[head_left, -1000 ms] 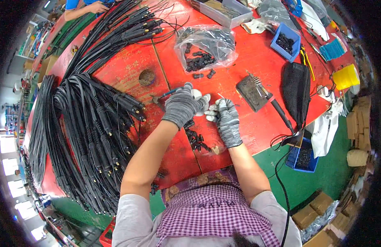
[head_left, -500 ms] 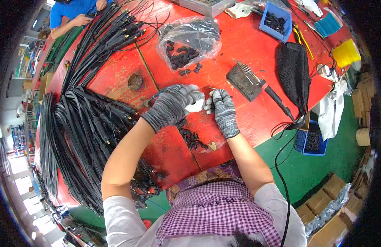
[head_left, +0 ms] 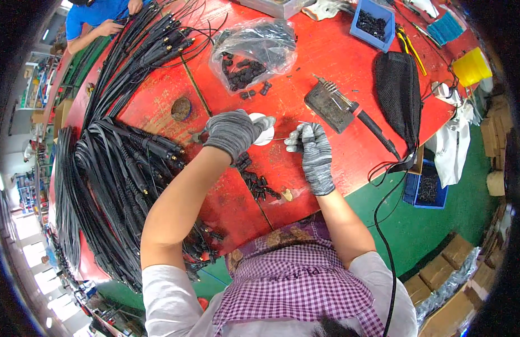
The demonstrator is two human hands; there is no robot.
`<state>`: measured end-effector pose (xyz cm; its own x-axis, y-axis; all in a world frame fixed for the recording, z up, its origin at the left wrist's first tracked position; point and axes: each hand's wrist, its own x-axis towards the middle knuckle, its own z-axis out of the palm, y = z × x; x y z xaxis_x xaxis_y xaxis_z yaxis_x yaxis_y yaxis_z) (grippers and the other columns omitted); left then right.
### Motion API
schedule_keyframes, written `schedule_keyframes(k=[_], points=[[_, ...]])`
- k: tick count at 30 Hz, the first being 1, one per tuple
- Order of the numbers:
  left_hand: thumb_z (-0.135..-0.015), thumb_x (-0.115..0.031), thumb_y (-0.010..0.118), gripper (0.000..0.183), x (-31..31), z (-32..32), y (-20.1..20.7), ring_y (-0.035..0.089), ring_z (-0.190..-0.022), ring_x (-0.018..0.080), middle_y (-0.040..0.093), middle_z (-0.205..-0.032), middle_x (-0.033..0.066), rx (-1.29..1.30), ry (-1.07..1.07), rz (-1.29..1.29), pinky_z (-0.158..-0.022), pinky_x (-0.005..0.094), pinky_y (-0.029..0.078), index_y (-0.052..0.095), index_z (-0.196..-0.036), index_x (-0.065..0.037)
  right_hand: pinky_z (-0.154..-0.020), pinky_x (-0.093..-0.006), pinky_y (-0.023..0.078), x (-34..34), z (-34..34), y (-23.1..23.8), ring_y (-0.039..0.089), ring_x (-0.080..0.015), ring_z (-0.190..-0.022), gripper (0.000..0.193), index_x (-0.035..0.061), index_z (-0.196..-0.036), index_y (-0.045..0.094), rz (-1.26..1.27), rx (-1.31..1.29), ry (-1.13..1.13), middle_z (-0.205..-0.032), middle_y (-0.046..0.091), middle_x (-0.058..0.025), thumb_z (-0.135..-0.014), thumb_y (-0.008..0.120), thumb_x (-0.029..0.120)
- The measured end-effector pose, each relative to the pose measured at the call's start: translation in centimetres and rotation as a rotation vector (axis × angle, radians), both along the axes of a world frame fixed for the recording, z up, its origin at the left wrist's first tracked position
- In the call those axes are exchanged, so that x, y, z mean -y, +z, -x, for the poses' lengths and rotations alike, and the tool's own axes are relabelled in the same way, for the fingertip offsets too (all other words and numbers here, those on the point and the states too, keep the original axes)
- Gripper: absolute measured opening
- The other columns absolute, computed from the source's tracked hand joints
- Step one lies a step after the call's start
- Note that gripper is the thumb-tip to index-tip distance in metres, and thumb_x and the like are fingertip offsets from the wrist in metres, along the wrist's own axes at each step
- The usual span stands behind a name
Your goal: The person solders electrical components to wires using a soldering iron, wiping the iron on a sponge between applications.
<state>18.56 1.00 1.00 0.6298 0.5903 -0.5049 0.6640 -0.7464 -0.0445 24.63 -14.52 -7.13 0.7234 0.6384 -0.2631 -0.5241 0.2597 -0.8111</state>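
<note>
My left hand (head_left: 233, 132), in a grey striped glove, is closed round a white round spool (head_left: 265, 133) above the red table. A thin wire (head_left: 280, 139) runs from beside the spool to my right hand (head_left: 312, 147), also gloved, whose fingers are pinched on it. A short end of the wire sticks up past the right fingertips. Right of that hand, a soldering iron (head_left: 374, 130) rests with its tip side over a dark stand (head_left: 329, 108). Below the left hand lie loose small black connectors (head_left: 260, 186).
Bundled black cables (head_left: 111, 196) cover the table's left side. A clear bag of black parts (head_left: 251, 53), a small round tin (head_left: 181, 108), a blue bin (head_left: 373, 25), a black mesh pouch (head_left: 396, 92) and yellow-handled pliers (head_left: 412, 49) lie around. Another person (head_left: 94, 25) works at far left.
My hands have moved apart, the left one with the spool going left and the right one to the right. More wire now shows between them.
</note>
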Motion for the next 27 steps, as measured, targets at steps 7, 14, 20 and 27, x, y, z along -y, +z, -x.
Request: schedule_keyframes(k=[7, 14, 20, 27], points=[[-0.060, -0.014, 0.067, 0.068, -2.5, 2.2, -1.7, 0.044, -0.111, 0.0266, 0.045, -0.121, 0.0146, 0.519, -0.802, -0.020, -0.095, 0.0331, 0.034, 0.042, -0.124, -0.013, -0.056, -0.0224, 0.049, 0.1, -0.3, -0.1, 0.055, -0.0114, -0.063, 0.018, 0.0032, -0.092, 0.047, -0.009, 0.043, 0.005, -0.074, 0.053, -0.0049, -0.091, 0.042, 0.021], [-0.072, -0.065, 0.045, 0.070, -1.1, -0.4, 0.1, 0.061, -0.082, 0.0285, 0.062, -0.087, 0.0146, -0.050, -0.194, -0.056, -0.071, 0.0403, 0.046, 0.051, -0.105, -0.003, -0.058, -0.0228, 0.049, 1.0, -0.9, 0.7, 0.055, -0.0117, -0.065, 0.020, 0.0018, -0.093, 0.047, -0.002, 0.141, -0.033, -0.075, 0.054, -0.0051, -0.091, 0.042, 0.021], [-0.072, -0.051, 0.053, 0.062, -3.2, 0.6, -0.8, 0.054, -0.097, 0.0274, 0.056, -0.102, 0.0165, 0.273, -0.334, 0.026, -0.084, 0.0387, 0.041, 0.048, -0.113, -0.005, -0.058, -0.0225, 0.049, 1.4, -1.2, 0.7, 0.056, -0.0115, -0.066, 0.021, 0.0019, -0.096, 0.048, 0.018, 0.180, -0.051, -0.077, 0.055, -0.0055, -0.091, 0.042, 0.021], [-0.071, -0.022, 0.061, 0.054, -3.5, 2.0, -3.5, 0.047, -0.109, 0.0249, 0.049, -0.116, 0.0137, 0.486, -0.798, 0.019, -0.090, 0.0337, 0.038, 0.043, -0.121, -0.010, -0.056, -0.0228, 0.048, 0.8, -1.7, 1.2, 0.056, -0.0113, -0.065, 0.020, 0.0015, -0.094, 0.048, 0.065, 0.216, -0.016, -0.074, 0.055, -0.0059, -0.091, 0.040, 0.020]])
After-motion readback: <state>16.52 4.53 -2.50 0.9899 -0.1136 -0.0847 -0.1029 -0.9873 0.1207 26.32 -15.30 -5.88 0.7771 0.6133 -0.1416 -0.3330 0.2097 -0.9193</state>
